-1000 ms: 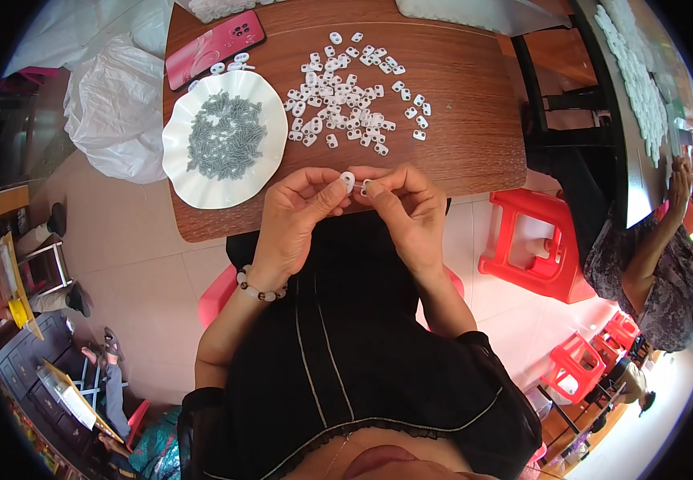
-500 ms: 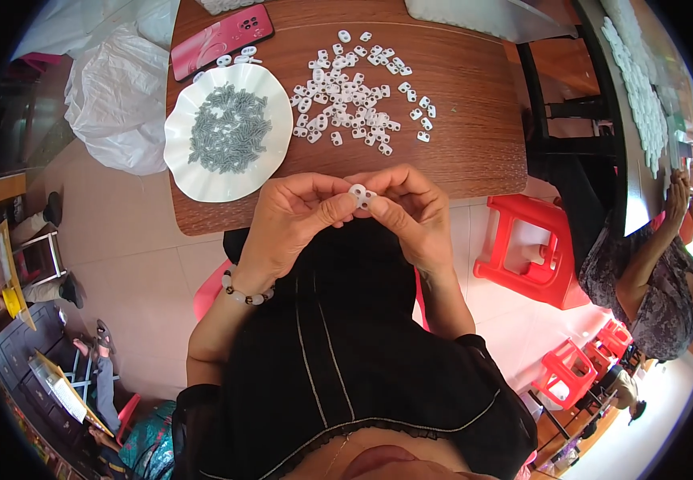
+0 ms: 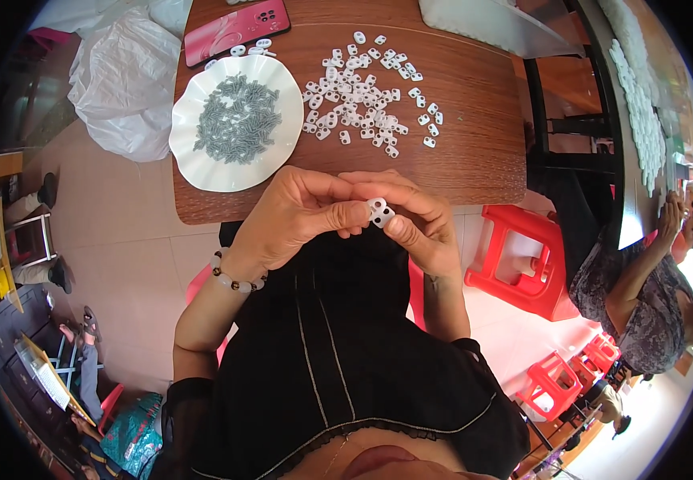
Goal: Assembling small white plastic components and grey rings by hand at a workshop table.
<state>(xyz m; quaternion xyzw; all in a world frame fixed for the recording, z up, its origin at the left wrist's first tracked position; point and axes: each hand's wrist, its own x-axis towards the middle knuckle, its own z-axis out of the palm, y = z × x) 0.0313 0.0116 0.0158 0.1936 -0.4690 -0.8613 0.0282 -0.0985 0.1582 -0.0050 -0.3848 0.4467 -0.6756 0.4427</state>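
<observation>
A small white plastic cord lock with two holes in each visible part (image 3: 379, 213) is pinched between my hands, just off the table's near edge. My left hand (image 3: 298, 212) holds it from the left between thumb and forefinger. On the other side, the thumb and curled fingers of my right hand (image 3: 418, 218) grip it. A white plate with a wavy rim (image 3: 189, 164) holds a heap of small grey metal springs (image 3: 238, 120). Many loose white two-hole pieces (image 3: 354, 96) lie scattered to the right of the plate.
A pink phone (image 3: 238, 30) lies at the table's far left, with a few white cord locks (image 3: 258, 48) beside it. A white plastic bag (image 3: 122, 88) is left of the brown table (image 3: 474, 128). Red stools (image 3: 514, 264) stand at right, where another person's arm (image 3: 638, 268) shows.
The white piece has turned and shifted slightly right and down in my fingers. My right thumb has slid lower along it. The whole view has shifted a little.
</observation>
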